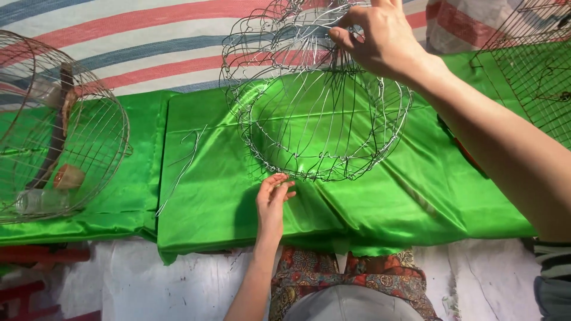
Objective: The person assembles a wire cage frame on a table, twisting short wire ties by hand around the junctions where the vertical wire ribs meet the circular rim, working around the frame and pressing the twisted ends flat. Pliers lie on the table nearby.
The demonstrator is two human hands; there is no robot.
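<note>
The right hand [383,38] reaches across from the far right and pinches the upper wires of a half-built wire basket [315,101], its fingers closed on the strands near the top of the frame. The left hand [272,199] lies on the green cloth [386,202] just at the basket's near rim, fingers loosely spread and touching or nearly touching the lowest ring, holding nothing that can be seen. The basket rests tilted on the cloth-covered surface, its open mouth turned toward the camera, its scalloped edge lifted at the back.

By the look of it, the step in hand is shaping or fastening the wires at the top while the bottom ring is steadied. The next move would seem to call for a firm hold at the rim so the frame does not roll, and a careful bend of thin wire without snagging the cloth.

A loose bent wire [181,166] lies on the cloth to the left. Farther left sits a finished round cage [65,131] with small cups inside, partly cut off by the edge. Another wire frame [529,65] shows at the upper right, also cut off. The exact wire being gripped is hard to pick out among the crossing strands.
</note>
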